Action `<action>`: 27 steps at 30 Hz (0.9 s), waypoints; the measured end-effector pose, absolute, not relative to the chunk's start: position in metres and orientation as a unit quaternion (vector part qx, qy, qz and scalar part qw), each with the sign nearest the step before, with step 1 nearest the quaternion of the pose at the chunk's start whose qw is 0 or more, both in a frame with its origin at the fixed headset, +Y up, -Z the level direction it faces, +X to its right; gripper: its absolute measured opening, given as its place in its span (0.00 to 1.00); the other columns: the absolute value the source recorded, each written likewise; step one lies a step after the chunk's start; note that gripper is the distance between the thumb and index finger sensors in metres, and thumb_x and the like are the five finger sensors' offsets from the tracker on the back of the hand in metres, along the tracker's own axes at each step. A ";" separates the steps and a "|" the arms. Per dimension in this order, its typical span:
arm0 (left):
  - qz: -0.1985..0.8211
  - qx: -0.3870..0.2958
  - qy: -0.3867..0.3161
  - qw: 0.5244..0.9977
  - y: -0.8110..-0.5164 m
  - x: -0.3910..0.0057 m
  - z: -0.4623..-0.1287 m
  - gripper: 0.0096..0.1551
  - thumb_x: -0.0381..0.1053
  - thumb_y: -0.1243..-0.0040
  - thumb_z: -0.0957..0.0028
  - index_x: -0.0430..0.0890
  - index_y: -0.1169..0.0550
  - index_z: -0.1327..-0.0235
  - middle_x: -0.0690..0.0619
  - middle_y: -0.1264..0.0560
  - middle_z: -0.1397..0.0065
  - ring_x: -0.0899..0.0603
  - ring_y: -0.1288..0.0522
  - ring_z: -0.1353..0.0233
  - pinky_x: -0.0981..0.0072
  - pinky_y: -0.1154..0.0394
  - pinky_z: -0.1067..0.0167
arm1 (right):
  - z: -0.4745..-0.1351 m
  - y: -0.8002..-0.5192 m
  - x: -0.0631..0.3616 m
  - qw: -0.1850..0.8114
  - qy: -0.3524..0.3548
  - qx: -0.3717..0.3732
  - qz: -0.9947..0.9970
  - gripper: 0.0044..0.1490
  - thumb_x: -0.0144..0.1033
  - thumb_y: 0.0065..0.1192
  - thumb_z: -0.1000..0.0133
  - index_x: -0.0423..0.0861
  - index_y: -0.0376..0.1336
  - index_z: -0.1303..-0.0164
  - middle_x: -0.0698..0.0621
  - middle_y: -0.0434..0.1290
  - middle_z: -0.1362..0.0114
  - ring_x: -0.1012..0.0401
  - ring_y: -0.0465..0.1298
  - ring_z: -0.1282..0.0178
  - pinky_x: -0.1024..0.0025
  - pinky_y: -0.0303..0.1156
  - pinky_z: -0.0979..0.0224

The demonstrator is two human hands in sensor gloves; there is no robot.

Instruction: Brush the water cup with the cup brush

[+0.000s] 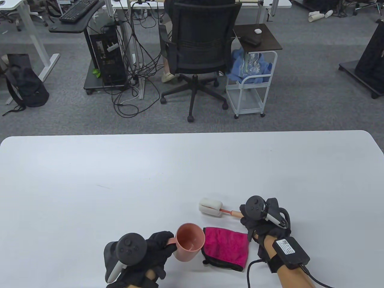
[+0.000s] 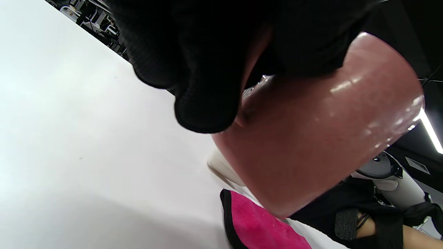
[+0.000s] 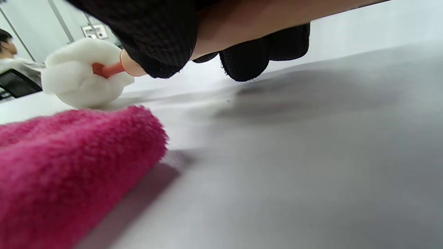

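A pink cup [image 1: 189, 241], mouth up, sits near the tabletop's [image 1: 120, 180] front edge, its handle held in the left hand's [image 1: 150, 252] grip. Just right of the cup lies a folded magenta cloth [image 1: 226, 247]. Beyond the cloth, the right hand [image 1: 258, 214] grips the brush [image 1: 211, 207] by its handle, sponge head pointing left toward open tabletop behind the cup.
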State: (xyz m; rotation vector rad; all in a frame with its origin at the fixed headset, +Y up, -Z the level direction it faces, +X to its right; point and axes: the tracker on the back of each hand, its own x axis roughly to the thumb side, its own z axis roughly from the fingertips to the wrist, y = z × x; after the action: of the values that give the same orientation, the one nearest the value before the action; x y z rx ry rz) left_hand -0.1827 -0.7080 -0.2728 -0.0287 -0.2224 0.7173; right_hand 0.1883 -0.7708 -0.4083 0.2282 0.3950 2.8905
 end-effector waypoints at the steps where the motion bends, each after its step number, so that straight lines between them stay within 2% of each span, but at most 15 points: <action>1: 0.350 -0.014 -0.109 0.930 -0.708 -0.183 -0.273 0.22 0.55 0.35 0.56 0.56 0.22 0.48 0.53 0.22 0.38 0.46 0.10 0.49 0.52 0.18 0.36 | -0.407 -0.772 0.190 0.101 0.140 0.077 0.982 0.35 0.42 0.62 0.44 0.53 0.56 0.26 0.41 0.65 0.27 0.41 0.62 0.25 0.37 0.44 0.20; 4: 0.351 -0.012 -0.110 0.930 -0.708 -0.183 -0.272 0.22 0.55 0.35 0.55 0.56 0.22 0.47 0.53 0.22 0.38 0.46 0.10 0.49 0.52 0.18 0.36 | -0.403 -0.769 0.196 0.094 0.140 0.069 0.983 0.37 0.44 0.62 0.45 0.54 0.53 0.24 0.42 0.62 0.24 0.42 0.60 0.23 0.38 0.44 0.19; 6: 0.353 -0.011 -0.109 0.929 -0.708 -0.183 -0.271 0.22 0.55 0.35 0.56 0.56 0.22 0.48 0.53 0.22 0.38 0.46 0.09 0.49 0.52 0.18 0.36 | -0.396 -0.762 0.200 0.095 0.127 0.074 0.984 0.41 0.50 0.60 0.46 0.56 0.50 0.23 0.44 0.59 0.22 0.43 0.58 0.20 0.39 0.44 0.19; 8: 0.356 -0.010 -0.108 0.928 -0.708 -0.183 -0.271 0.22 0.55 0.35 0.55 0.56 0.22 0.48 0.53 0.22 0.38 0.46 0.09 0.49 0.51 0.18 0.36 | -0.385 -0.752 0.199 0.115 0.081 0.115 0.983 0.46 0.57 0.60 0.49 0.57 0.48 0.23 0.45 0.57 0.20 0.44 0.56 0.19 0.40 0.46 0.19; 9: 0.356 -0.010 -0.109 0.928 -0.708 -0.183 -0.271 0.22 0.55 0.35 0.55 0.56 0.22 0.48 0.53 0.22 0.38 0.46 0.09 0.49 0.51 0.18 0.36 | -0.381 -0.749 0.197 0.121 0.080 0.131 0.981 0.48 0.59 0.60 0.50 0.58 0.46 0.22 0.45 0.55 0.19 0.44 0.55 0.18 0.40 0.46 0.19; 13: 0.358 -0.008 -0.109 0.927 -0.707 -0.183 -0.272 0.22 0.56 0.35 0.55 0.56 0.22 0.47 0.53 0.22 0.38 0.46 0.09 0.49 0.51 0.18 0.36 | -0.350 -0.746 0.178 0.167 0.130 0.228 0.950 0.56 0.67 0.60 0.54 0.61 0.39 0.20 0.48 0.41 0.12 0.47 0.40 0.10 0.40 0.38 0.16; 17: 0.359 -0.003 -0.107 0.927 -0.707 -0.185 -0.270 0.22 0.55 0.35 0.55 0.56 0.22 0.47 0.53 0.22 0.38 0.46 0.10 0.49 0.51 0.18 0.36 | -0.328 -0.762 0.151 0.119 0.184 0.283 0.934 0.64 0.73 0.60 0.56 0.62 0.30 0.22 0.50 0.28 0.13 0.50 0.28 0.11 0.40 0.29 0.16; 23: 0.358 -0.005 -0.104 0.928 -0.707 -0.186 -0.270 0.22 0.55 0.35 0.55 0.56 0.22 0.48 0.53 0.22 0.39 0.46 0.10 0.50 0.51 0.18 0.36 | -0.328 -0.789 0.120 0.058 0.258 0.302 0.916 0.68 0.75 0.58 0.55 0.61 0.23 0.25 0.48 0.19 0.17 0.48 0.20 0.14 0.40 0.22 0.17; 27: 0.359 -0.004 -0.105 0.927 -0.707 -0.186 -0.271 0.22 0.55 0.35 0.55 0.56 0.22 0.48 0.53 0.22 0.39 0.46 0.10 0.49 0.51 0.18 0.36 | -0.332 -0.802 0.112 0.044 0.298 0.291 0.908 0.66 0.72 0.58 0.51 0.62 0.22 0.25 0.48 0.15 0.18 0.48 0.16 0.15 0.40 0.18 0.18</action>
State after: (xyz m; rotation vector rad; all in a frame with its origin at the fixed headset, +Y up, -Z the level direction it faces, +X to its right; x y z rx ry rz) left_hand -0.1862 -0.7069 -0.2708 -0.0079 -0.2159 0.7353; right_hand 0.1125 -0.8023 -0.3317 0.8883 0.9092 2.7756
